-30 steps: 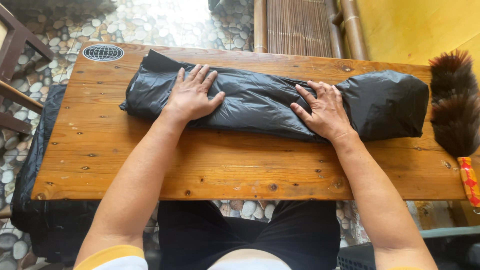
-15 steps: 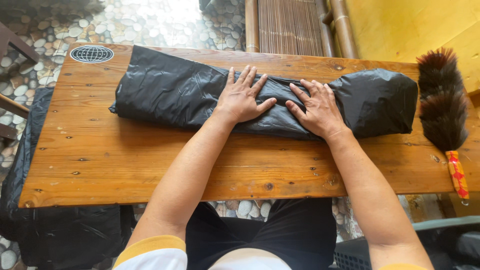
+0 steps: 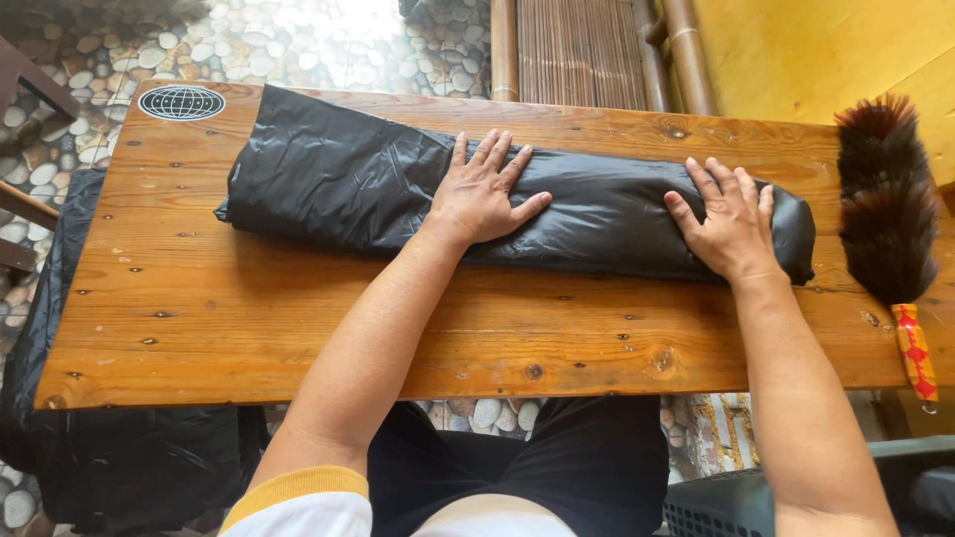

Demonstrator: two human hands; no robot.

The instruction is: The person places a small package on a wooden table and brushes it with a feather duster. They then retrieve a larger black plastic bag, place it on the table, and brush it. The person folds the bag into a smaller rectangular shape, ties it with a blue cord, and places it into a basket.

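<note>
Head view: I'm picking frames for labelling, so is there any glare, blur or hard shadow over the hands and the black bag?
Head view: sharp, no motion blur on the left hand or right hand; soft daylight, faint shadows; mild sheen on the black plastic bag; the pebble floor at top is glare-washed; the feather duster is crisp.

home patio: pebble floor (image 3: 298,40), bamboo screen (image 3: 582,50), wooden table (image 3: 298,328)

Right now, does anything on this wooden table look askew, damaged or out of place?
Nothing looks damaged or spilled. The folded black plastic bag lies slightly slanted across the table, left hand and right hand flat on it. The feather duster overhangs the right edge.
</note>
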